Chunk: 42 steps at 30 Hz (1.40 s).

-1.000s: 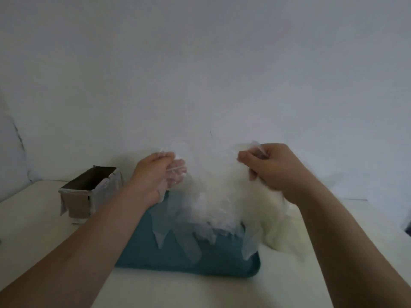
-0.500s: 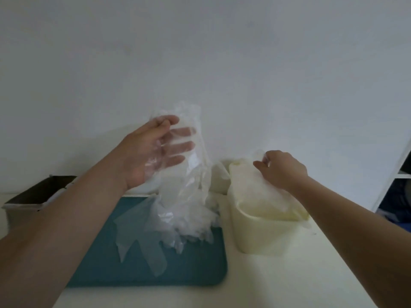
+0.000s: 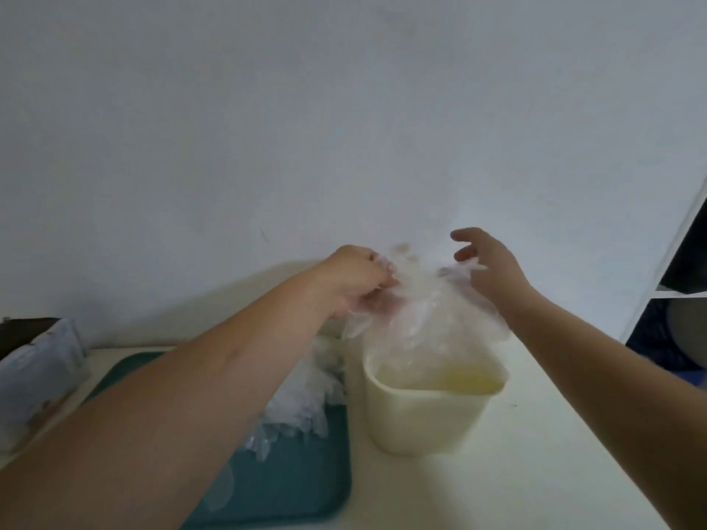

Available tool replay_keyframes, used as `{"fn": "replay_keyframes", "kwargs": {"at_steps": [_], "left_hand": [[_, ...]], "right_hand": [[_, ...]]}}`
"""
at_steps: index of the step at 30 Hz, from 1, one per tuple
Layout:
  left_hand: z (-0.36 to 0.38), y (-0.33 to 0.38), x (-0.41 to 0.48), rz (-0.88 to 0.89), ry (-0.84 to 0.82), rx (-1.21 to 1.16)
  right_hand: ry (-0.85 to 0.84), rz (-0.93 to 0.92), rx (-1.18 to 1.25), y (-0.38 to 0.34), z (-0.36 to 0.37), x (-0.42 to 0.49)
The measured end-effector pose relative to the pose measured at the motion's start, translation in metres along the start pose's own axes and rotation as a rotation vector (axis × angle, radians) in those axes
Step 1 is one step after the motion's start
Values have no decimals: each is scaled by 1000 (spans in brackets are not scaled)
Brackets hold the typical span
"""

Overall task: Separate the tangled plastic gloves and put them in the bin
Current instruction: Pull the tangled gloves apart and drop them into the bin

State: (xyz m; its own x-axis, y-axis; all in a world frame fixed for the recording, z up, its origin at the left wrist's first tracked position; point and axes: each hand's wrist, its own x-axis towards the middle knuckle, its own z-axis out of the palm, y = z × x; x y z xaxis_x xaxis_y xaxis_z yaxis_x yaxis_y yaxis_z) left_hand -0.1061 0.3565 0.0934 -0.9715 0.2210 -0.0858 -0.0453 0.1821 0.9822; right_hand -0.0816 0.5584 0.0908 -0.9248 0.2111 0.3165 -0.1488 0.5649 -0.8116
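Observation:
A cream plastic bin stands on the white table, right of a teal tray. Clear plastic gloves hang bunched above the bin's mouth. My left hand grips their upper left part with curled fingers. My right hand is just right of the bunch with its fingers spread and loose, and the plastic brushes its palm. A pile of tangled clear gloves lies on the tray, partly hidden by my left forearm.
A cardboard box with a plastic-wrapped side sits at the far left of the table. A white shelf unit with dark compartments rises at the right edge. A plain wall stands close behind the table.
My left hand carried its gloves from above the tray rightward to above the bin and closed on them. My right hand rose from the bin's rim and opened its fingers.

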Motion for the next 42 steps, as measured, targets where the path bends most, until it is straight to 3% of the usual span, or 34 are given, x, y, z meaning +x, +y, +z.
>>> {"fn": "replay_keyframes", "kwargs": {"at_steps": [2,5,6,8,10,12,17,24,29,33,36,38,40,42], "left_hand": [[12,-8,10,9,60,130],[25,-16,20,-10,95,174],[27,-17,22,-8,96,216],[26,-17,22,-18,94,310],[22,-19,21,-2,96,259],[15,-23,19,42,166,169],[-14,-33,3,125,319,-4],[-40,-49,-36,86,255,-75],[-69,-68,-65,116,232,-10],[-102,-93,-88,139,317,93],[-131,-115,-99,147,359,394],[-155,-129,-109,118,375,652],[-175,-143,-117,47,395,798],[-193,-160,-126,-47,368,910]], "right_hand": [[158,-105,-176,-5,-14,-6],[257,-201,-105,-26,-23,-24],[199,-208,-93,-32,-21,-27],[-76,-131,-143,-48,-13,-44],[-397,17,-263,-55,3,-61],[-572,64,-430,-49,24,-71],[-697,100,-818,-6,73,-57],[-800,61,-1126,3,100,-46],[-763,58,-1042,-41,81,-56],[-490,-97,-1016,-89,83,-80],[-306,-309,-892,-113,110,-103],[-311,-385,-664,-118,143,-115],[-423,-323,-391,-110,176,-124],[-505,-254,-292,-92,208,-130]]}}
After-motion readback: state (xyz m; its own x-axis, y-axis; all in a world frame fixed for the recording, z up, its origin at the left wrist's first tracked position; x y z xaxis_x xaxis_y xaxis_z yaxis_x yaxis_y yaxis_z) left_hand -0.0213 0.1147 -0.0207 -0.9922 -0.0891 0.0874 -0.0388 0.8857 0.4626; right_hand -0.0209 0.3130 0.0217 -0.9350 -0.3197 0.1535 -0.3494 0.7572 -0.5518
